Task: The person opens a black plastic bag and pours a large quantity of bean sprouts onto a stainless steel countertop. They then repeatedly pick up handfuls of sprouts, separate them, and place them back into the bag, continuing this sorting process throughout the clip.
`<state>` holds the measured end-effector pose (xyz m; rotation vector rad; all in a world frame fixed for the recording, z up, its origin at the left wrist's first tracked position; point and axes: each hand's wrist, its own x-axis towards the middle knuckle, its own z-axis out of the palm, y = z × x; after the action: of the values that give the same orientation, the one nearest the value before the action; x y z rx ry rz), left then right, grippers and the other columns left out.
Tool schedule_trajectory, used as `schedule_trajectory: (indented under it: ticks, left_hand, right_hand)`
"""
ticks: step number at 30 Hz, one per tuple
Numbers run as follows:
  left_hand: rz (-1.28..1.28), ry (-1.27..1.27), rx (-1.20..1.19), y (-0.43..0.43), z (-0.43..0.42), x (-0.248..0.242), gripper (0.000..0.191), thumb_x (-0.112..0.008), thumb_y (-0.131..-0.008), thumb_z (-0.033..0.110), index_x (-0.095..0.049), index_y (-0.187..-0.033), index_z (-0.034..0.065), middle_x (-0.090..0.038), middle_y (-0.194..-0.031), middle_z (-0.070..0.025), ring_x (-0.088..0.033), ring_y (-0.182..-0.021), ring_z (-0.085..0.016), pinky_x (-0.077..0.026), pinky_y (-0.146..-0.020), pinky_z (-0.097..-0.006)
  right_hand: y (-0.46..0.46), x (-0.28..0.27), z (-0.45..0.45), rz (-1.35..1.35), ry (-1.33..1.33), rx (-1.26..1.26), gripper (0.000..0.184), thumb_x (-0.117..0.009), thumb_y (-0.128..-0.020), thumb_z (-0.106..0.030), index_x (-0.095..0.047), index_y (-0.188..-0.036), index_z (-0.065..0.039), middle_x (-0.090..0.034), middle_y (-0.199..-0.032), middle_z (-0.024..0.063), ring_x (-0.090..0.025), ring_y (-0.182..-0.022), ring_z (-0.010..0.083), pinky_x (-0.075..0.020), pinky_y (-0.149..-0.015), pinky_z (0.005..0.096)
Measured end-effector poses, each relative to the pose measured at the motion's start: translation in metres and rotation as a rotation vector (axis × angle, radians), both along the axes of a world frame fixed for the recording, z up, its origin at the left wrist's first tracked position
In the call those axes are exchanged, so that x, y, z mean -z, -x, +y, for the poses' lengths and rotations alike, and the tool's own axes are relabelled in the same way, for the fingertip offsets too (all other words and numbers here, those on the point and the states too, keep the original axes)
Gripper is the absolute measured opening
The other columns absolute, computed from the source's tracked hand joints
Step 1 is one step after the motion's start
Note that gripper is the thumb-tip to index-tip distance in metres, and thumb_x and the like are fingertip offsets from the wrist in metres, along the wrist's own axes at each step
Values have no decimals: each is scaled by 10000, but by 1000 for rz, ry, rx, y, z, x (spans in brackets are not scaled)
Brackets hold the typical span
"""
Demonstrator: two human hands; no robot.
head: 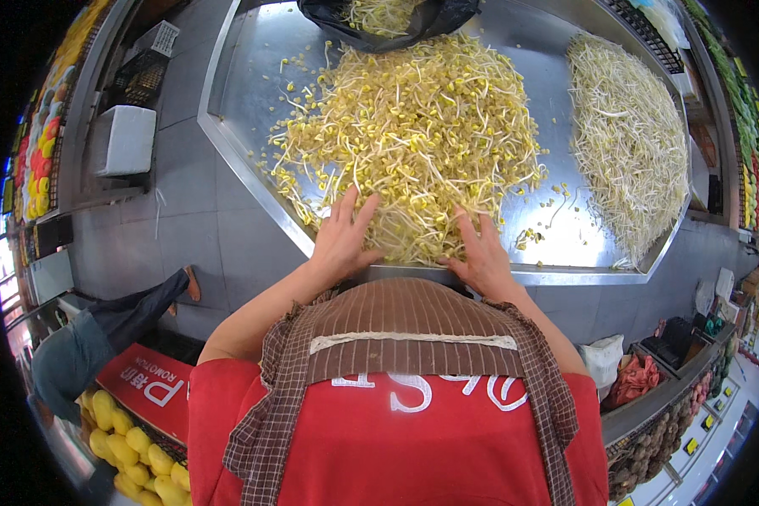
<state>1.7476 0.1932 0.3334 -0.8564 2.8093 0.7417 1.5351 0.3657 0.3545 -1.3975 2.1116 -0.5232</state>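
Note:
A broad heap of yellow-headed soybean sprouts [417, 126] lies on a stainless steel tray table [246, 69] before me. At the heap's near left edge is my left hand [343, 237], its fingers spread and touching the sprouts. My right hand [482, 256] rests at the near right edge, fingers apart, fingertips among the sprouts. Neither hand is closed around anything. Between them, loose sprouts and hulls reach almost to the table's front rim. A black plastic bag [379, 35] with more sprouts inside sits at the far side of the heap.
On the table's right side lies a pile of thin white bean sprouts [626, 145]. A white foam box [126, 140] stands off to the left. Behind me on the left are a person's leg [145, 303] and a heap of yellow fruit [129, 449]. Produce shelves line both sides.

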Motion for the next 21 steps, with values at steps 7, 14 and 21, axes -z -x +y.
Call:
schedule_trajectory:
  ticks: [7,14,21]
  left_hand:
    - [436,-195,-241,62,18,-25,714,-638,-705,-11,-388,-1365,99,-326,-1383,-258,-401,-1254,-456,-414,-1016,-441]
    - [686,-189,-198,113,-47,-70,490,-617,-715,-31,-552,-1195,44,-511,-1217,-195,-525,-1136,-366,-439,-972,-391]
    - [557,-622,-384,112,-76,-58,403,-586,-816,67,-575,-1218,27,-593,-1182,-109,-587,-1036,-213,-494,-845,-321]
  right_hand:
    - [-16,-19,-59,57,99,-81,839,-739,-676,-57,-342,-1407,-167,-393,-1278,260,-585,-977,469,-536,-779,468]
    - [34,-63,-119,222,425,-138,447,-640,-789,-76,-500,-1214,-87,-542,-1079,189,-621,-855,395,-539,-709,456]
    - [66,-52,-127,6,232,-79,470,-676,-826,-253,-550,-1244,-78,-559,-1222,150,-549,-1117,319,-452,-953,397]
